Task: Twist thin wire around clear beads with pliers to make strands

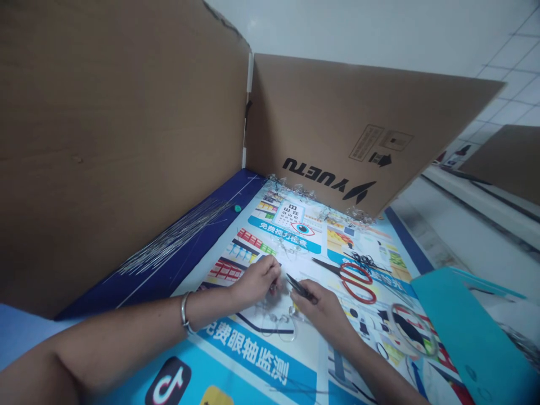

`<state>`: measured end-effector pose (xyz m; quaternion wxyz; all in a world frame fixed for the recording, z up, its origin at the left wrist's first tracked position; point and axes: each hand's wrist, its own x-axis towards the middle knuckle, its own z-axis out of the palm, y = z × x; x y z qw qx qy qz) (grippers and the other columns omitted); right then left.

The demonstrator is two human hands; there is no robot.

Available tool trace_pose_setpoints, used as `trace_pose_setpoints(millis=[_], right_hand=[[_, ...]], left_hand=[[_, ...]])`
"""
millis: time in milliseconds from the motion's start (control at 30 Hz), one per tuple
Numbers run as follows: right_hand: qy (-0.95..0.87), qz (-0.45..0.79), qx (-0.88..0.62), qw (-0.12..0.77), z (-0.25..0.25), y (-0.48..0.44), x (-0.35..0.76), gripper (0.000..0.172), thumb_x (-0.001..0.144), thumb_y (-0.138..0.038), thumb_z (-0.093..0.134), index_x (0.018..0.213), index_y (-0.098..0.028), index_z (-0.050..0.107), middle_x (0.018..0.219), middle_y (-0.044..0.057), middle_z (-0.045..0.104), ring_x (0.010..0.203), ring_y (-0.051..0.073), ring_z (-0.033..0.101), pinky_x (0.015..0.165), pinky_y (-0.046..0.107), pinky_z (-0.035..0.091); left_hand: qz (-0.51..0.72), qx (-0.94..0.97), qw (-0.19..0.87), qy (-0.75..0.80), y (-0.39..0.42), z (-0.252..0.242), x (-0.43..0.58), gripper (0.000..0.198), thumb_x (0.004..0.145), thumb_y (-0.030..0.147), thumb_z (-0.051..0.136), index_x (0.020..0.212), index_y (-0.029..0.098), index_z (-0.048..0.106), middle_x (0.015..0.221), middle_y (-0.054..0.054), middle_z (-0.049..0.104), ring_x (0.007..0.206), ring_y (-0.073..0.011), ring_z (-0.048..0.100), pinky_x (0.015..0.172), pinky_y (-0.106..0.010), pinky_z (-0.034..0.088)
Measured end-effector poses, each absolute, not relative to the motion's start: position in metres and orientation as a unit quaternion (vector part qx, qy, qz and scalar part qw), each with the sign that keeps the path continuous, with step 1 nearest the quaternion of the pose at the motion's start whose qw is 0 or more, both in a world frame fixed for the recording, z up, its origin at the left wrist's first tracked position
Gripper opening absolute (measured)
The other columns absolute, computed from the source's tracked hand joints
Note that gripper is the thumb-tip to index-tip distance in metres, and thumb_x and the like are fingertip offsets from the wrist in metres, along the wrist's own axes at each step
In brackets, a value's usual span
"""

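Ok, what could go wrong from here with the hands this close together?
The dark pliers in the right hand point at the left hand; a slip might jab it. The small piece the left hand seems to pinch could drop and vanish on the busy poster. The red scissors lie close beyond the right hand; it might brush them.

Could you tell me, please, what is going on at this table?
A person works over a colourful printed poster. The left hand pinches a small piece, too tiny to identify, while the right hand aims slim dark pliers toward it. Red-handled scissors lie beyond the right hand. A bundle of thin silver wires lies along the brown cardboard wall.
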<state>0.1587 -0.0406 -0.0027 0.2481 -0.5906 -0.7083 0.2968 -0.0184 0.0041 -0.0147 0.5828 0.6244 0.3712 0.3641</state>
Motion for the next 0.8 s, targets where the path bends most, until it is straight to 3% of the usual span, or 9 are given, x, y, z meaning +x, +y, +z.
trace_pose_setpoints(millis=[300,533,800], right_hand=[[-0.725,0.282,-0.572,0.262,0.01,-0.05,0.178,0.027,0.085,-0.041,0.044,0.095,-0.022,0.06,0.089,0.003,0.061,0.082,0.019,0.055,0.071,0.027,0.04],[-0.733,0.266,-0.595,0.196,0.012,-0.051,0.182,0.025,0.081,-0.042,0.049,0.077,-0.02,0.06,0.074,0.003,0.059,0.07,0.018,0.053,0.061,0.028,0.038],[-0.622,0.367,-0.621,0.306,-0.002,-0.05,0.165,0.026,0.077,-0.042,0.052,0.072,-0.017,0.057,0.061,-0.002,0.051,0.059,0.013,0.046,0.055,0.024,0.036]], left_hand=[[0.386,0.572,0.629,0.359,0.005,-0.013,-0.015,0.018,0.084,0.028,0.04,0.069,0.017,0.041,0.062,0.003,0.053,0.047,-0.0081,0.047,0.048,-0.021,0.036],[0.395,0.589,0.608,0.358,0.003,-0.007,-0.017,0.021,0.085,0.032,0.041,0.07,0.017,0.045,0.067,0.002,0.055,0.054,-0.0089,0.05,0.054,-0.021,0.038],[0.387,0.536,0.659,0.359,-0.005,-0.005,-0.014,0.02,0.084,0.034,0.044,0.073,0.017,0.042,0.063,0.002,0.053,0.049,-0.0079,0.048,0.044,-0.019,0.031]])
